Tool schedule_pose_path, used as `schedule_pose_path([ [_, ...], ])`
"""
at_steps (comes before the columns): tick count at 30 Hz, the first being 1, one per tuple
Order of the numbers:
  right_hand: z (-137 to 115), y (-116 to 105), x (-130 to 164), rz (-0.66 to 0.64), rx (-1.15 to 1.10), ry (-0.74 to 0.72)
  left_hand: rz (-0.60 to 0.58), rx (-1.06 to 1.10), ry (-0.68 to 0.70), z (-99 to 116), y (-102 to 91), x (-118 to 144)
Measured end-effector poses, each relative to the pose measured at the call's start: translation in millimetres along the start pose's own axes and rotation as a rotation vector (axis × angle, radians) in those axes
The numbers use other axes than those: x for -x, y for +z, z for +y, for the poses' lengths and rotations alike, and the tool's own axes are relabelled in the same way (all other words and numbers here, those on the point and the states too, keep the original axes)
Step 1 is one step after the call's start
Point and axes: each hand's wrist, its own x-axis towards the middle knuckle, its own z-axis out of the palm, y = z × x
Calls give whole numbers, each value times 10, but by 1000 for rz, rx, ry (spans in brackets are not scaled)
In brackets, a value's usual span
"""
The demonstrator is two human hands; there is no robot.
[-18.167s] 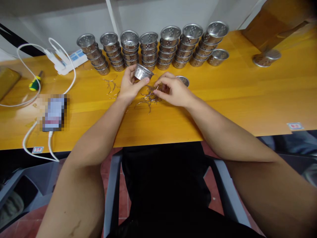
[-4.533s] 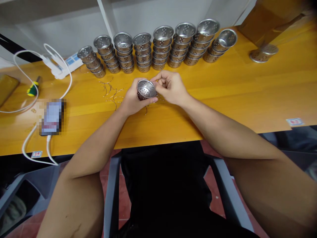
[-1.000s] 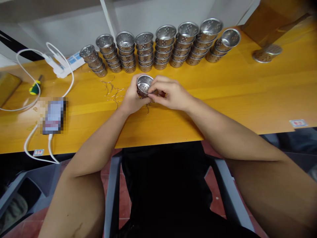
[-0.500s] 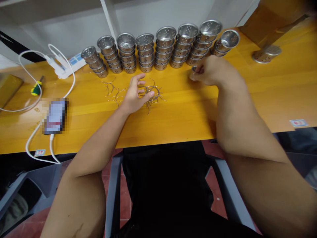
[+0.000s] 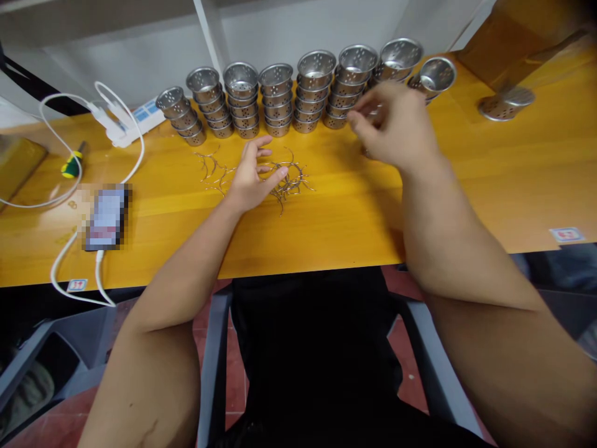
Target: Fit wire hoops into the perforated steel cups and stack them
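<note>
My left hand (image 5: 252, 177) lies open on the yellow table (image 5: 489, 180), fingers spread over a tangle of thin wire clips (image 5: 289, 177). My right hand (image 5: 396, 127) is blurred and raised in front of the right end of the rows of stacked perforated metal cups (image 5: 280, 99). Its fingers curl around a perforated metal cup (image 5: 372, 112) that shows only as a silver glint between them. The nearest stacks are those topped by the cups at the far right (image 5: 436, 73).
More loose wire clips (image 5: 209, 168) lie left of my left hand. A phone (image 5: 106, 216) on a white cable (image 5: 60, 274), a power strip (image 5: 124, 118) and a green-handled screwdriver (image 5: 72, 163) are at the left. An upturned metal cup (image 5: 506, 102) stands far right beside a cardboard box (image 5: 522, 37).
One second ago both hands held the cup at the middle. My right hand has carried it right and up toward the stacks; my left hand let go and rests on the wire clips.
</note>
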Motion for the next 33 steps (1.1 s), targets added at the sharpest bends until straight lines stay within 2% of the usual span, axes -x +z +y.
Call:
schedule_pose_path([
  [4,-254,387,88,-284,-198,-254,60,-25,-16,9,-27,-31],
  [6,-266,634,128,-384,-370,-340,103,-47,-18,-7,-77,-54],
  [8,-243,826,155,-477,-517,-365,145,-93,-19,-64,-221,-99],
  [10,-213,923,162,-515,-602,-337,215,-143,-18,-188,-505,-190],
  [12,-189,936,152,-496,-634,-288,305,-163,-68,-389,-920,-339],
  [13,-179,925,142,-481,-638,-267,391,-150,-97,-514,-1156,-431],
  [15,-163,893,122,-466,-634,-245,654,-99,-155,-781,-1623,-624],
  [16,-157,880,114,-464,-626,-245,735,-109,-219,-904,-1826,-712],
  [18,-149,866,103,-458,-604,-255,759,-172,-391,-1084,-2119,-847],
  [19,-147,864,100,-453,-592,-263,757,-162,-480,-1126,-2199,-893],
  [21,-144,863,99,-449,-574,-274,771,-115,-568,-1094,-2235,-962],
  [22,-143,862,100,-453,-572,-275,773,-98,-569,-1024,-2203,-996],
  [25,-141,852,103,-477,-579,-264,828,-89,-605,-688,-2025,-1135],
  [27,-138,845,105,-482,-580,-257,803,-93,-615,-471,-1921,-1246],
  [28,-136,843,106,-478,-577,-258,812,-80,-724,-397,-1889,-1289],
  [30,-127,845,105,-464,-564,-264,808,-101,-739,-343,-1874,-1311],
  [33,-101,859,96,-436,-533,-265,722,-176,-494,-446,-1946,-1135],
])
